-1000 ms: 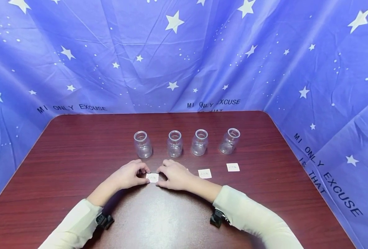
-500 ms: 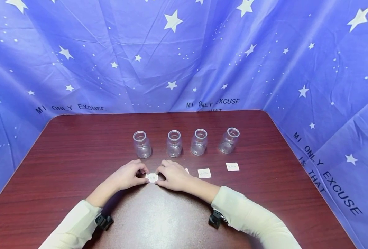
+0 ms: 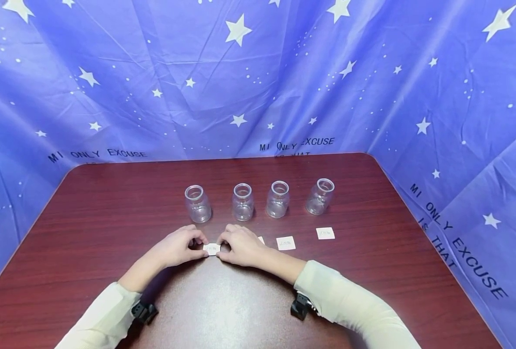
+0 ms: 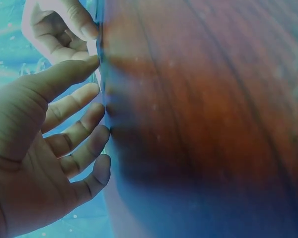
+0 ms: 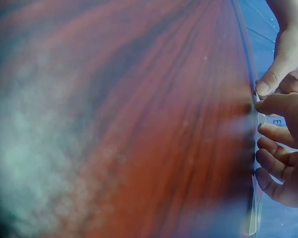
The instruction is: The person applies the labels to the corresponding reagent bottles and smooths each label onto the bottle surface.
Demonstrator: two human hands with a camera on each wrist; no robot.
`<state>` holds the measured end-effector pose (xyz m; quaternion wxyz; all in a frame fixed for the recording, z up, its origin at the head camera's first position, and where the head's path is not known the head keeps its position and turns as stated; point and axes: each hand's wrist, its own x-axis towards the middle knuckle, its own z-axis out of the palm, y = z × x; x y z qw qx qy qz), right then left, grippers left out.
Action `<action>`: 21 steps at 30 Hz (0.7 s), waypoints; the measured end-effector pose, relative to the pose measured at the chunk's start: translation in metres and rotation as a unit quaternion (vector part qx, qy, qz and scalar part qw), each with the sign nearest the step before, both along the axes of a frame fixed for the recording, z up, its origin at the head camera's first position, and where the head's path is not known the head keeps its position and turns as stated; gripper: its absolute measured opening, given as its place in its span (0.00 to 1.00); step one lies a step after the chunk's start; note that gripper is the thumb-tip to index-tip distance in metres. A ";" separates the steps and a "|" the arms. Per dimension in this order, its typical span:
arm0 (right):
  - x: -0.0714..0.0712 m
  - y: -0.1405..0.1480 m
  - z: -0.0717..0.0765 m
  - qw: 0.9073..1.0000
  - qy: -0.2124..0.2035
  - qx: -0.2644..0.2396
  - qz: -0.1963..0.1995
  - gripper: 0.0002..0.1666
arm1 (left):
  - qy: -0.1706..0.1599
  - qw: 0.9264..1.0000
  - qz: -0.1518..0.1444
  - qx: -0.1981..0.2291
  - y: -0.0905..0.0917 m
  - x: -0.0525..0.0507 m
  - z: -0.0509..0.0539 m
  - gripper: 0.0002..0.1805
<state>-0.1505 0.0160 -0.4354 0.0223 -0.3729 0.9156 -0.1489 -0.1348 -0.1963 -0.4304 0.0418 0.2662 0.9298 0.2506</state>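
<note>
1. While both hands are meeting at the held card (image 3: 212, 249), four clear glass jars are standing in a row on its far side.
2. Containers, left to right: leftmost jar (image 3: 198, 206), second jar (image 3: 243, 203), third jar (image 3: 278, 201), rightmost jar (image 3: 320, 198). All are standing upright with open, pale-rimmed mouths facing up; the dark red table (image 3: 371, 271) is showing through their walls. The middle two are standing closer together than the outer pairs.
3. Held card: small, white, rectangular, bearing faint handwritten marks too small for reading. It is lying at the table surface, on the near side of the leftmost jar and slightly to its right.
4. Left hand (image 3: 180, 246) is gripping the card's left end, thumb at the near corner, a bent finger at the far corner. In the left wrist view its other fingers are spreading loosely.
5. Right hand (image 3: 242, 246) is gripping the right end likewise, its thumb on the near side.
6. Other cards: a partly hidden card (image 3: 261, 240) is peeking out beyond the right hand; a third card (image 3: 286, 243) is lying to its right; the rightmost card (image 3: 325, 233) is lying on the near side of the rightmost jar. Both fully visible ones are showing similar marks.
7. A blue starred curtain (image 3: 197, 111) is hanging beyond the table's far edge.
</note>
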 end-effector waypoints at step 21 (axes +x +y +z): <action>-0.005 0.018 0.014 0.998 0.011 -0.060 -0.028 0.14 | -0.163 0.972 0.021 0.169 -0.005 -0.004 0.004 0.07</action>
